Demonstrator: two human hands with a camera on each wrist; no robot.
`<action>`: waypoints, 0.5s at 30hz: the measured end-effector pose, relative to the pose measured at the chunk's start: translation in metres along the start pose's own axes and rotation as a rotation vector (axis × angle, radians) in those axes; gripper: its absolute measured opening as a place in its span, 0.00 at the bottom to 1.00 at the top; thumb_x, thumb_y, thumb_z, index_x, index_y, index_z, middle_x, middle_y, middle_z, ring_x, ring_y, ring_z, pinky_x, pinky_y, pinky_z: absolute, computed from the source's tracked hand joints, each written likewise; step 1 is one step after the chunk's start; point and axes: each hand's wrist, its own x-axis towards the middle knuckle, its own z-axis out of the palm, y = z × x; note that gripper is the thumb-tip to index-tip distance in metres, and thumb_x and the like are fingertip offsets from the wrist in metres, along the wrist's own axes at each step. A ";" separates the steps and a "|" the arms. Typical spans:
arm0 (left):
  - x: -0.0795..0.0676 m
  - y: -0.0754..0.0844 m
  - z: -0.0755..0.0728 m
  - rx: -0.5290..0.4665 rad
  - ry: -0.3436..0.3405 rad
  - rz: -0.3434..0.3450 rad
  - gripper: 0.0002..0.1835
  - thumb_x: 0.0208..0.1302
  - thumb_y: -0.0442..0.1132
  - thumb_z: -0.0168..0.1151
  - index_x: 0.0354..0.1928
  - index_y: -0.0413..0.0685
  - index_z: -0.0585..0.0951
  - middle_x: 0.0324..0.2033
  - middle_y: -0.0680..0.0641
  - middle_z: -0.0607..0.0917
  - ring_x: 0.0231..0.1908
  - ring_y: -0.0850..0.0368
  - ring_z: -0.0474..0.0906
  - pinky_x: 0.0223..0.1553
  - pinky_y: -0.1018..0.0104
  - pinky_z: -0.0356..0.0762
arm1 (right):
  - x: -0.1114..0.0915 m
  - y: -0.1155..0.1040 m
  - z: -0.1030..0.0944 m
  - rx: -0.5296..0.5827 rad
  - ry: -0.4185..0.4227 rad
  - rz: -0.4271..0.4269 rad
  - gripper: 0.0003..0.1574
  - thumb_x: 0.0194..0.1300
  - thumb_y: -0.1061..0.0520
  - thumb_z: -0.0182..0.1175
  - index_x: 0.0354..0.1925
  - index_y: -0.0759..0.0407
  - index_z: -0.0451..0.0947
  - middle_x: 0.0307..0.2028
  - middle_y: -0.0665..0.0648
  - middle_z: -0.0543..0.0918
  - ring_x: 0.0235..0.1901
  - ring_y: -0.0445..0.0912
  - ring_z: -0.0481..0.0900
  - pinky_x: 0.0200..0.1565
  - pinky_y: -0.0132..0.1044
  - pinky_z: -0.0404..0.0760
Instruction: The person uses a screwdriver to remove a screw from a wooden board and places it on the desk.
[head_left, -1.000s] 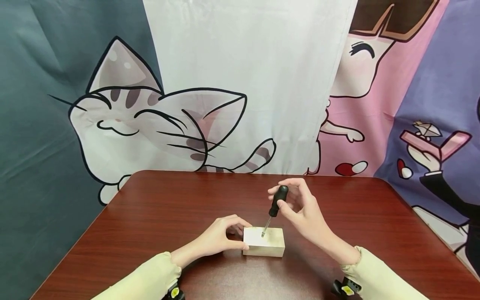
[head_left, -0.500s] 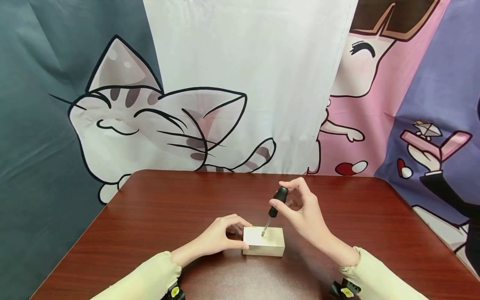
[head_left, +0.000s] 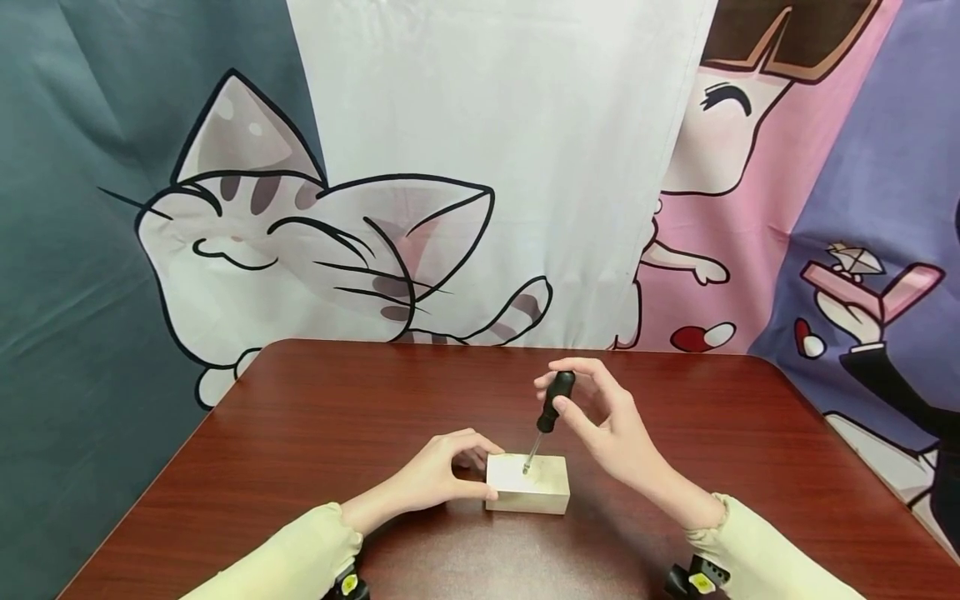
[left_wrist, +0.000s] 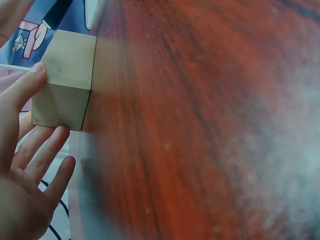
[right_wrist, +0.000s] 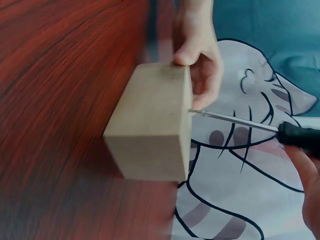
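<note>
Behind a reddish-brown table (head_left: 375,392) hangs a cloth (head_left: 510,108) printed with a smiling cartoon cat (head_left: 232,304).

Pale rectangular wooden block (head_left: 528,502): rested on the reddish-brown wood-grain table (head_left: 390,383), near the middle from left to right
Black-handled metal screwdriver (head_left: 557,402): slanted above the block, its tip down at the small metal screw (right_wrist: 196,111) in the top face, its handle up and to the right
Bare left hand (head_left: 441,473): lay at the block's left end, thumb on the near side, fingers toward the far side
Bare right hand (head_left: 609,423): was above and right of the block, thumb before the handle
Printed cloth backdrop (head_left: 487,100): hung behind the table
</note>
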 end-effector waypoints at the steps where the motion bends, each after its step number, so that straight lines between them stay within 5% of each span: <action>1: 0.000 0.000 0.000 0.000 0.002 0.000 0.24 0.54 0.51 0.76 0.53 0.61 0.81 0.44 0.57 0.85 0.42 0.61 0.83 0.46 0.66 0.83 | 0.000 0.001 0.001 0.007 -0.012 -0.010 0.27 0.66 0.73 0.57 0.61 0.59 0.68 0.47 0.58 0.85 0.45 0.43 0.86 0.51 0.31 0.83; 5: -0.001 0.000 0.001 -0.005 0.003 0.003 0.24 0.54 0.51 0.75 0.53 0.60 0.81 0.43 0.56 0.84 0.42 0.60 0.83 0.46 0.66 0.83 | 0.001 -0.001 0.005 -0.052 0.014 0.006 0.27 0.68 0.69 0.58 0.62 0.54 0.68 0.48 0.56 0.84 0.46 0.39 0.85 0.49 0.30 0.83; 10: 0.000 0.000 0.001 -0.011 -0.003 0.005 0.24 0.54 0.50 0.76 0.53 0.60 0.81 0.44 0.56 0.84 0.43 0.61 0.83 0.47 0.66 0.83 | 0.002 -0.004 0.011 -0.190 0.137 0.068 0.28 0.61 0.60 0.70 0.58 0.47 0.76 0.44 0.49 0.82 0.32 0.38 0.86 0.33 0.26 0.82; 15: 0.000 -0.001 0.001 -0.014 0.002 0.008 0.23 0.54 0.50 0.76 0.53 0.61 0.81 0.44 0.56 0.84 0.42 0.64 0.82 0.47 0.65 0.83 | 0.003 -0.004 0.013 -0.180 0.172 0.087 0.28 0.58 0.63 0.71 0.56 0.52 0.77 0.35 0.52 0.83 0.23 0.43 0.85 0.24 0.28 0.75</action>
